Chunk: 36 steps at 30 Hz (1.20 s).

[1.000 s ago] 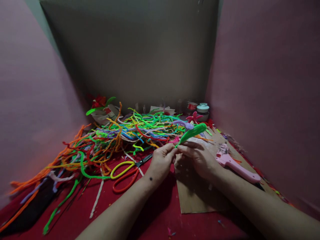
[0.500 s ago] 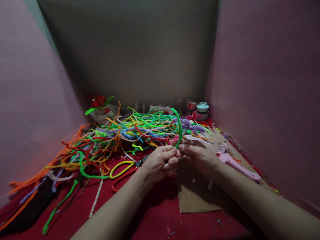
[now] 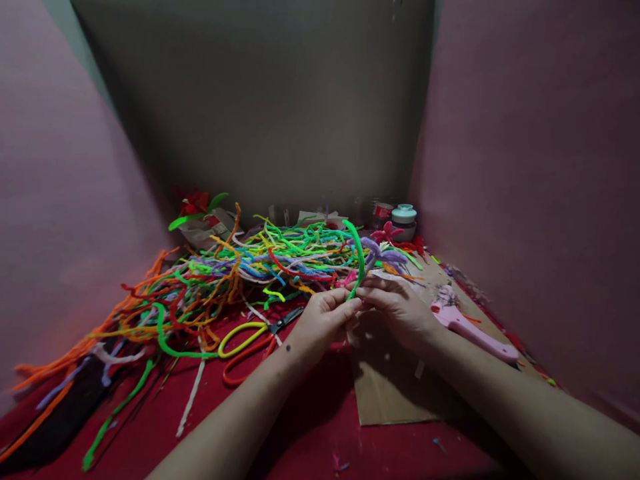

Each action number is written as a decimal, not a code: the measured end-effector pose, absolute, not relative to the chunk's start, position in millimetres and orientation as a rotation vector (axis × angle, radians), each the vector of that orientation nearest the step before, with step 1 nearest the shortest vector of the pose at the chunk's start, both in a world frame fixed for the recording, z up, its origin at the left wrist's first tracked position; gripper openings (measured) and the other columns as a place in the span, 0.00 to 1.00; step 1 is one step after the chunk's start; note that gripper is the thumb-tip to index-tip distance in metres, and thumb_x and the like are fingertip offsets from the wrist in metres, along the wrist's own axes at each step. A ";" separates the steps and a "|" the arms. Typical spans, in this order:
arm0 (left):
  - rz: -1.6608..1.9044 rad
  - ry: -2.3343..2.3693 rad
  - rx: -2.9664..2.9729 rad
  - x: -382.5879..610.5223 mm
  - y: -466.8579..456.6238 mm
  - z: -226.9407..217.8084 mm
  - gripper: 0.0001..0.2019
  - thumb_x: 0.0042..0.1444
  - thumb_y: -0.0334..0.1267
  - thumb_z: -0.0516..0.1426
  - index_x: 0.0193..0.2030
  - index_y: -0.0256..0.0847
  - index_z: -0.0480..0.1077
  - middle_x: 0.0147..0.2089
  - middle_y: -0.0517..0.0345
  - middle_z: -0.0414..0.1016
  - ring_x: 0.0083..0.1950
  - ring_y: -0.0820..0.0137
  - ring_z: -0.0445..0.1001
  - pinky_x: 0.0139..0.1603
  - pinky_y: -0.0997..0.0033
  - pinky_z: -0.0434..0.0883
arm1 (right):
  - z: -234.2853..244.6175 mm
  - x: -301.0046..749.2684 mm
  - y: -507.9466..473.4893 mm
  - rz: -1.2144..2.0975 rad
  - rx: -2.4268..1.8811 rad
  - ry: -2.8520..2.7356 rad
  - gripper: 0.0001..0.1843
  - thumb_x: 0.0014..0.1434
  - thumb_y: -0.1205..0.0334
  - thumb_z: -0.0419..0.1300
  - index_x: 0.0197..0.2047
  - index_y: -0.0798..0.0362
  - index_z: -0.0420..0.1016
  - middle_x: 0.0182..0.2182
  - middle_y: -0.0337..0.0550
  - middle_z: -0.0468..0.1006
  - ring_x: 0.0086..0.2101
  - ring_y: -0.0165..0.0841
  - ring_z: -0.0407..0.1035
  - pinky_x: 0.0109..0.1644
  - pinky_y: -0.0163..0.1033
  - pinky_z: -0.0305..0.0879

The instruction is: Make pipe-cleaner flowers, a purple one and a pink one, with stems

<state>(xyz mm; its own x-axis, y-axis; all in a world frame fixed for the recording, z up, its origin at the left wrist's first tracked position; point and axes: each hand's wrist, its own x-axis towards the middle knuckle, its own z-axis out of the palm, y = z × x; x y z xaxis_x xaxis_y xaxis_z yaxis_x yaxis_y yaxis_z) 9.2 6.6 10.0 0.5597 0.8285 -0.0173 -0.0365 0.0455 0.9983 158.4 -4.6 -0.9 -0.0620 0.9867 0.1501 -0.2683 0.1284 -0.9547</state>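
A curved green pipe cleaner (image 3: 359, 257) stands up between my two hands, its lower end at my fingertips. My left hand (image 3: 323, 320) pinches it low down with thumb and forefinger. Close beside it, my right hand (image 3: 393, 303) has its fingers closed at the same lower end; its fingertips are partly hidden. Just above the right hand shows a purple pipe-cleaner flower (image 3: 383, 253); whether that hand also holds its stem I cannot tell. Scissors (image 3: 245, 339) with one yellow and one red handle lie left of my left hand.
A heap of many-coloured pipe cleaners (image 3: 280, 257) spreads across the back and left of the red cloth (image 3: 300, 420). Cardboard (image 3: 395, 393) lies beneath my right hand. To the right rests a pink-handled tool (image 3: 475, 330). A jar with a light-blue lid (image 3: 404, 215) stands behind.
My left wrist has turned and its fingers have shifted their pinch at the base of the green pipe cleaner, which has dipped slightly. More of the scissors shows.
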 end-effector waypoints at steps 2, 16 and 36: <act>0.855 0.874 1.617 11.2 5.3 6.3 0.12 0.55 0.43 0.55 0.28 0.37 0.66 0.20 0.67 0.57 0.21 0.79 0.53 0.24 0.77 0.52 | -1.2 155.9 -5.7 1.291 -0.866 -1.082 0.06 0.47 0.59 0.65 0.27 0.53 0.78 0.24 0.40 0.74 0.31 0.34 0.67 0.37 0.40 0.62; 0.995 0.980 1.800 13.0 5.1 6.3 0.10 0.58 0.39 0.51 0.28 0.39 0.66 0.20 0.66 0.57 0.22 0.77 0.54 0.25 0.76 0.53 | -5.5 153.1 -9.7 1.218 -0.915 -1.180 0.14 0.51 0.51 0.62 0.33 0.53 0.78 0.28 0.42 0.76 0.30 0.33 0.68 0.34 0.39 0.63; 0.688 0.409 0.982 3.6 14.4 4.4 0.14 0.50 0.45 0.61 0.29 0.35 0.66 0.13 0.72 0.54 0.12 0.85 0.43 0.15 0.81 0.46 | 3.0 155.4 2.2 1.395 -0.779 -1.107 0.10 0.42 0.59 0.70 0.32 0.50 0.82 0.23 0.38 0.77 0.26 0.31 0.67 0.37 0.39 0.63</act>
